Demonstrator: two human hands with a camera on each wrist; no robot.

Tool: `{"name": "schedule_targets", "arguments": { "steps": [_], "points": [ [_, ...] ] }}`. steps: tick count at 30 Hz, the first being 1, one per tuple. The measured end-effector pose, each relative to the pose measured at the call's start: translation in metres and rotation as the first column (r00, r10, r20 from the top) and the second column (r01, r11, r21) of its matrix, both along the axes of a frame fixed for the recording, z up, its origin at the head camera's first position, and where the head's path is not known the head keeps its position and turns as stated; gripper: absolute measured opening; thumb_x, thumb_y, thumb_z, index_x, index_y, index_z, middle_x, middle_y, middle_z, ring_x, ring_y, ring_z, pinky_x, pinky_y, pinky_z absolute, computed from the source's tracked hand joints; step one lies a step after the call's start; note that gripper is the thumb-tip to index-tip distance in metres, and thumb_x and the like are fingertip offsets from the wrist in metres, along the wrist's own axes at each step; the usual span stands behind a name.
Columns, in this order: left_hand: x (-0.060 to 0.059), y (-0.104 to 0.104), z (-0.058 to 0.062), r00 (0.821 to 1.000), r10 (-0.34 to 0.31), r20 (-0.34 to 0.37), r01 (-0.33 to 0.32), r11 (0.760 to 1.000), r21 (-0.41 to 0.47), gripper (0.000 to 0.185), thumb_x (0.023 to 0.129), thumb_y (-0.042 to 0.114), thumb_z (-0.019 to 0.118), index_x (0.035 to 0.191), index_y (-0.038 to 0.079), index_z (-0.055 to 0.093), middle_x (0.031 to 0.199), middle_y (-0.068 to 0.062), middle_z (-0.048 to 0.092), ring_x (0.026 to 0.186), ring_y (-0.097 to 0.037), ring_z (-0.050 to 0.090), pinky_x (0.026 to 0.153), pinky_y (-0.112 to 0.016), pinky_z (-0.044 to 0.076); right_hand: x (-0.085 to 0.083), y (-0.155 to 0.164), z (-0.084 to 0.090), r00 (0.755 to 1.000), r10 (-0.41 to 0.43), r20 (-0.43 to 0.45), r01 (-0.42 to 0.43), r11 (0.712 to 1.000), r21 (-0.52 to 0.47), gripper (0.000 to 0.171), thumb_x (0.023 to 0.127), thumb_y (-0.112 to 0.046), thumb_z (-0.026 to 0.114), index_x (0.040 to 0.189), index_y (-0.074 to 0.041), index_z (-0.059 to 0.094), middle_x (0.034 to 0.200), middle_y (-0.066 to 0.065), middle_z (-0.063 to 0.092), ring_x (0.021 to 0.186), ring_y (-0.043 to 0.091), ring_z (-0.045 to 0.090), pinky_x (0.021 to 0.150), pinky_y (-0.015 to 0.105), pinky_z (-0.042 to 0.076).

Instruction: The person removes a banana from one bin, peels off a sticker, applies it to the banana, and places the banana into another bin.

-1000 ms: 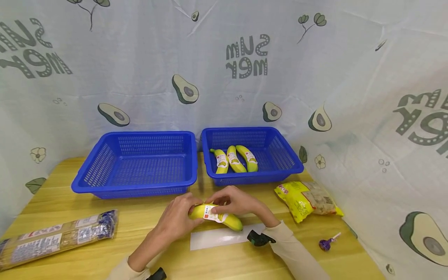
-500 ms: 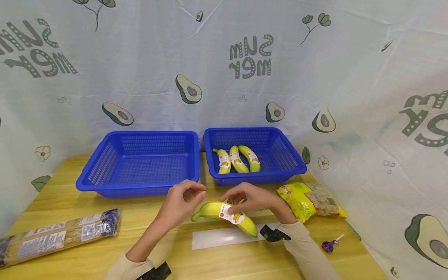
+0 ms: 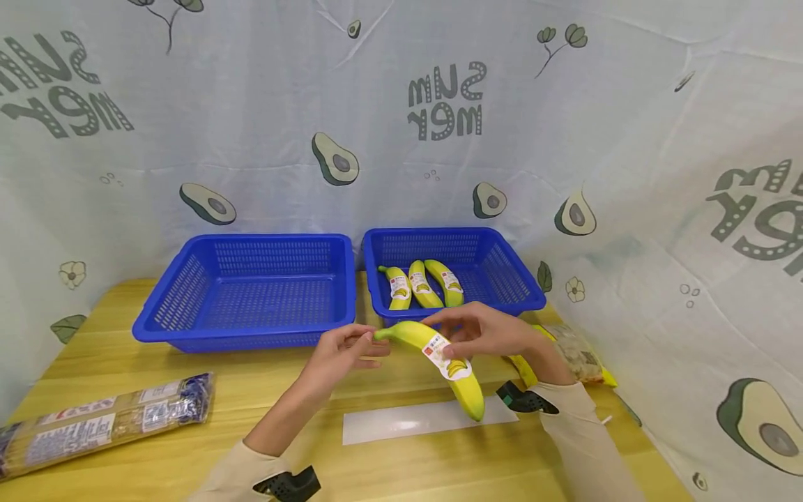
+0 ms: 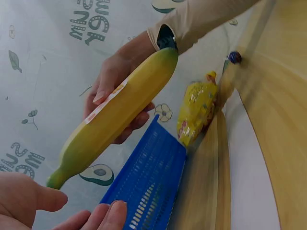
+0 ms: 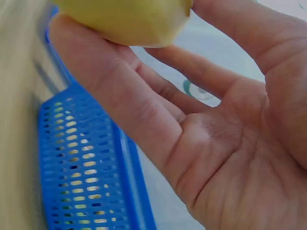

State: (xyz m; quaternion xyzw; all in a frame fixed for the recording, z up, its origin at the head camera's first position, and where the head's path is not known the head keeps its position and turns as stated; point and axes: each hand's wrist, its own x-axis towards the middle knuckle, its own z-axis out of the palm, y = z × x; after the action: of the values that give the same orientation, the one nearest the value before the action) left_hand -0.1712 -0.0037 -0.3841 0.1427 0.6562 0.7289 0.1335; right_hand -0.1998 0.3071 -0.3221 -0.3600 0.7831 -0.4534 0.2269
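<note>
My right hand (image 3: 495, 333) pinches a yellow banana (image 3: 469, 387) between thumb and fingers, raised above the table. The banana has green-tinged ends and a white label printed with bananas; its lower end tilts toward me. My left hand (image 3: 341, 357) is at the stem end, fingers loose. In the left wrist view the banana (image 4: 122, 108) slants across, its stem close by the left thumb, with the other left fingers apart from it. The right wrist view shows the palm (image 5: 216, 148) and part of the fruit. Several labelled bananas (image 3: 422, 284) lie in the right blue basket (image 3: 489, 275).
A second blue basket (image 3: 245, 335) stands to the left. On the table are a white strip (image 3: 401, 423), a long clear pack of pale sticks (image 3: 94, 427) and a yellow bag (image 3: 580, 355) behind my right wrist. A purple lollipop (image 4: 234, 57) lies at the right.
Both hands were on the banana low over the strip. My left hand let go, then came back near the stem. My right hand lifted the banana up and rightward.
</note>
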Motion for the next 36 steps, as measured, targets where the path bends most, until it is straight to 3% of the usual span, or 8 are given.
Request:
{"name": "schedule_targets", "arguments": {
  "steps": [4, 8, 14, 19, 23, 29, 33, 36],
  "points": [
    [-0.002, 0.016, -0.003, 0.990, 0.026, 0.135, -0.045, 0.988, 0.144, 0.037, 0.113, 0.010, 0.055, 0.140, -0.016, 0.053, 0.137, -0.034, 0.066, 0.126, -0.045, 0.068, 0.102, -0.046, 0.061, -0.005, 0.004, 0.008, 1.000, -0.024, 0.012, 0.024, 0.999, -0.045, 0.055, 0.104, -0.004, 0.071, 0.153, 0.011, 0.050, 0.109, 0.018, 0.065, 0.075, 0.015, 0.068, 0.069, 0.023, 0.060],
    [-0.006, 0.030, -0.006, 0.966, 0.076, 0.247, -0.143, 0.954, 0.265, 0.036, 0.112, 0.008, 0.057, 0.138, -0.016, 0.054, 0.136, -0.033, 0.066, 0.126, -0.042, 0.069, 0.102, -0.045, 0.061, -0.011, 0.005, 0.016, 0.995, -0.095, -0.037, 0.094, 0.995, -0.032, 0.057, 0.104, -0.007, 0.072, 0.154, 0.008, 0.050, 0.112, 0.020, 0.067, 0.075, 0.018, 0.068, 0.071, 0.026, 0.061],
    [-0.014, 0.045, -0.011, 0.911, 0.171, 0.375, -0.312, 0.881, 0.356, 0.028, 0.111, 0.003, 0.058, 0.133, -0.014, 0.056, 0.119, -0.023, 0.073, 0.113, -0.031, 0.076, 0.100, -0.045, 0.062, -0.017, 0.005, 0.024, 0.980, -0.183, -0.074, 0.182, 0.983, -0.017, 0.059, 0.103, -0.012, 0.073, 0.156, 0.003, 0.051, 0.118, 0.021, 0.068, 0.079, 0.023, 0.071, 0.075, 0.030, 0.063],
    [-0.021, 0.051, -0.011, 0.861, 0.183, 0.475, -0.410, 0.802, 0.434, 0.025, 0.108, -0.001, 0.061, 0.130, -0.012, 0.059, 0.105, -0.014, 0.070, 0.104, -0.027, 0.077, 0.100, -0.044, 0.062, -0.023, 0.004, 0.028, 0.978, -0.198, -0.071, 0.195, 0.980, -0.039, 0.058, 0.103, -0.008, 0.072, 0.156, 0.003, 0.051, 0.119, 0.021, 0.069, 0.083, 0.024, 0.072, 0.075, 0.031, 0.065],
    [-0.027, 0.055, -0.009, 0.827, 0.184, 0.532, -0.468, 0.750, 0.468, 0.022, 0.107, -0.002, 0.062, 0.127, -0.011, 0.060, 0.102, -0.014, 0.066, 0.102, -0.028, 0.075, 0.100, -0.046, 0.062, -0.028, 0.004, 0.031, 0.972, -0.223, -0.079, 0.220, 0.974, -0.047, 0.059, 0.102, -0.008, 0.072, 0.157, 0.002, 0.051, 0.121, 0.020, 0.070, 0.085, 0.021, 0.073, 0.080, 0.033, 0.066],
    [-0.033, 0.061, -0.010, 0.778, 0.199, 0.596, -0.542, 0.692, 0.477, 0.018, 0.106, -0.004, 0.063, 0.123, -0.009, 0.063, 0.105, -0.015, 0.060, 0.102, -0.029, 0.070, 0.102, -0.048, 0.061, -0.039, 0.004, 0.036, 0.967, -0.245, -0.062, 0.241, 0.968, -0.066, 0.058, 0.103, -0.007, 0.070, 0.158, 0.001, 0.050, 0.125, 0.020, 0.070, 0.096, 0.022, 0.074, 0.086, 0.040, 0.067],
    [-0.036, 0.065, -0.013, 0.759, 0.205, 0.618, -0.573, 0.659, 0.486, 0.013, 0.104, -0.008, 0.064, 0.117, -0.008, 0.064, 0.102, -0.016, 0.063, 0.091, -0.025, 0.071, 0.099, -0.047, 0.062, -0.048, 0.005, 0.039, 0.964, -0.258, -0.057, 0.254, 0.965, -0.067, 0.058, 0.105, -0.011, 0.069, 0.159, -0.003, 0.050, 0.124, 0.020, 0.070, 0.096, 0.025, 0.076, 0.085, 0.042, 0.067],
    [-0.039, 0.065, -0.014, 0.750, 0.201, 0.630, -0.584, 0.650, 0.487, 0.013, 0.103, -0.009, 0.065, 0.116, -0.008, 0.064, 0.098, -0.016, 0.065, 0.086, -0.023, 0.071, 0.096, -0.045, 0.064, -0.055, 0.006, 0.041, 0.958, -0.279, -0.065, 0.274, 0.959, -0.070, 0.058, 0.106, -0.012, 0.069, 0.160, -0.005, 0.050, 0.124, 0.020, 0.071, 0.095, 0.026, 0.076, 0.085, 0.043, 0.067]
  ]
}}
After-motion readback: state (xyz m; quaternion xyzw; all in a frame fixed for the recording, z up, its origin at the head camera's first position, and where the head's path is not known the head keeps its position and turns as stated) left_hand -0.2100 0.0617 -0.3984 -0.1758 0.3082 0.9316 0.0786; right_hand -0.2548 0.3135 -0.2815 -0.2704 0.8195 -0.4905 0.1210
